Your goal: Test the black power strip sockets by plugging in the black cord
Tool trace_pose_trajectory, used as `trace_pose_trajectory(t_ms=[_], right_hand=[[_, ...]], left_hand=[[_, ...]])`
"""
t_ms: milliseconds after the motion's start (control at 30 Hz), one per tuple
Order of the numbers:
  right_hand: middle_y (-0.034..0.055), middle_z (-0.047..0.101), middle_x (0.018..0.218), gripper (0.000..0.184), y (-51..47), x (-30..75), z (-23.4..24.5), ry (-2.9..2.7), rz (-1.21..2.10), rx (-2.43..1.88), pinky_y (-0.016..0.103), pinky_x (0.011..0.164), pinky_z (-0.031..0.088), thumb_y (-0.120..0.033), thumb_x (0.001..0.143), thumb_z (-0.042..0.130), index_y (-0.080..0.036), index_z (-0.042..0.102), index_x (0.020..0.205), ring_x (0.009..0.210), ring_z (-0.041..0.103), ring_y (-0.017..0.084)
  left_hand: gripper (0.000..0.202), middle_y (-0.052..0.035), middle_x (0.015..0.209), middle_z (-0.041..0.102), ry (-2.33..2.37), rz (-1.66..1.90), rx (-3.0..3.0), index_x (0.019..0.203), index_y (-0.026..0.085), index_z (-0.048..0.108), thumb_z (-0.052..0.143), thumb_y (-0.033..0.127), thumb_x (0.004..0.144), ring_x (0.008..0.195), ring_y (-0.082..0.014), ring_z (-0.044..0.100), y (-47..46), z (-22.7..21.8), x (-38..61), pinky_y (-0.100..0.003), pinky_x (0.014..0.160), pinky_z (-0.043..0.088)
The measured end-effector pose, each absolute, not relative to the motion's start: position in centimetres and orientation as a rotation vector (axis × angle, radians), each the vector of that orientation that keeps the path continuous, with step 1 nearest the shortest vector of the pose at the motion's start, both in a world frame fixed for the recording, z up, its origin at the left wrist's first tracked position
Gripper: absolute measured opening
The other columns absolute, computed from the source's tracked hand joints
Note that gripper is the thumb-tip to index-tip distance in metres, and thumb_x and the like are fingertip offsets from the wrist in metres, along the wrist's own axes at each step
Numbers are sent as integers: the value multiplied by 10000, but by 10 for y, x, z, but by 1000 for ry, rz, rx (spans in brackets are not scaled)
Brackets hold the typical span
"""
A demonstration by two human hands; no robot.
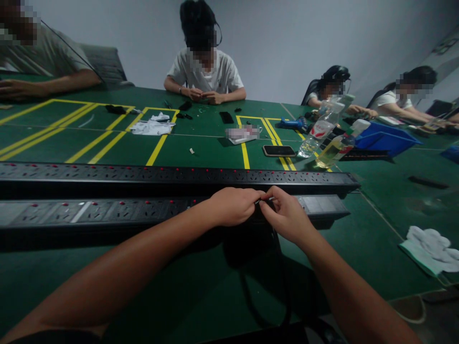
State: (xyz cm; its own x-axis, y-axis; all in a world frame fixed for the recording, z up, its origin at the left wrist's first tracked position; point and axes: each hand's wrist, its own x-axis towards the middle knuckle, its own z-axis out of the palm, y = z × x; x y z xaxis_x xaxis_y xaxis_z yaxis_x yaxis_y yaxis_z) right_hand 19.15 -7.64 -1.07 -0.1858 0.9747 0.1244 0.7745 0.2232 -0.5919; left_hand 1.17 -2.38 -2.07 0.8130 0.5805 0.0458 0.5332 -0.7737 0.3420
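Left hand point(234, 206) and right hand point(287, 213) pinch a small dark piece point(257, 202) at the nearer power strip point(134, 209) on a green desk point(373, 263); a clear bottle point(308, 145) bears a red label point(318, 129), too blurred to read.

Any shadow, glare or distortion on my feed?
Head view: dim overall, with deep shadow on the green table below the left hand and right hand; head view: whatever sits between the fingertips is too dark and small to identify; head view: a pale streak, perhaps glare, on the nearer power strip; head view: edges look stretched, likely lens distortion.
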Motion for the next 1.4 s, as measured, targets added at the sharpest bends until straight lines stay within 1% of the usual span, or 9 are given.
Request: trace_pose_trajectory(t_ms=[167, 400, 700, 900, 1000, 1100, 1167, 1233, 1400], right_hand=[[-49, 447, 550, 115, -77, 191, -10, -2029, 553, -1624, 256, 499, 226, -326, 869, 526, -215, 552, 875, 507, 423, 124], [-54, 432, 543, 129, -78, 191, -10, -2028, 561, -1606, 256, 494, 216, -334, 868, 531, -209, 555, 890, 503, 413, 118], [-78, 367, 507, 108, -80, 191, -6, -1856, 782, -1480, 240, 443, 195, -261, 777, 590, -197, 573, 862, 454, 351, 94], [-55, 480, 573, 143, -87, 189, 15, -1526, 896, -1292, 219, 414, 234, -254, 757, 600, -195, 529, 866, 441, 379, 77], [-91, 371, 498, 120, -83, 191, 7, -1623, 910, -1335, 217, 408, 190, -241, 777, 602, -188, 549, 870, 423, 323, 72], [-109, 307, 483, 125, -75, 195, -7, -1705, 921, -1374, 218, 418, 179, -238, 800, 598, -188, 550, 905, 423, 295, 70], [-111, 326, 494, 155, -73, 197, -11, -1724, 938, -1376, 216, 421, 191, -240, 817, 587, -197, 529, 954, 423, 310, 72], [-110, 344, 504, 161, -73, 198, -12, -1732, 949, -1371, 214, 423, 209, -237, 827, 577, -205, 511, 971, 427, 334, 75], [-103, 370, 516, 122, -76, 193, -9, -1756, 965, -1350, 221, 430, 218, -230, 839, 556, -208, 497, 944, 435, 352, 79]], left_hand=[[386, -48, 1130, 683, 994, 195, 2678, 1257, 249, 504, 259, 359, 980, 970, -242, 658, -24, -20, 11, -362, 767, 494], [473, -49, 981, 700, 1188, 90, 2585, 1024, 238, 600, 204, 492, 984, 894, -234, 655, -20, -20, 14, -326, 698, 482], [440, -42, 1038, 693, 1267, 49, 2503, 1021, 262, 594, 241, 518, 962, 929, -254, 647, -21, -15, 17, -327, 672, 467], [451, -46, 1012, 696, 1254, 11, 2529, 999, 252, 583, 209, 503, 967, 897, -254, 657, -21, -14, 20, -337, 676, 467], [450, -66, 1029, 696, 1191, -47, 2613, 1070, 242, 571, 185, 456, 979, 935, -252, 656, -24, -7, 8, -348, 731, 468], [499, -61, 1051, 699, 1125, -225, 2593, 1173, 270, 537, 268, 609, 924, 901, -250, 665, -26, 6, -12, -343, 720, 473], [579, -59, 1043, 701, 1166, -357, 2583, 1144, 275, 546, 477, 712, 770, 871, -284, 668, -26, 14, -23, -346, 667, 476], [563, -52, 1047, 696, 1131, -421, 2594, 1122, 266, 541, 622, 611, 685, 848, -281, 672, -27, 20, -29, -329, 629, 476], [469, -74, 1057, 686, 1052, -368, 2729, 1073, 228, 535, 618, 496, 698, 816, -277, 678, -28, 21, -26, -341, 637, 489]])
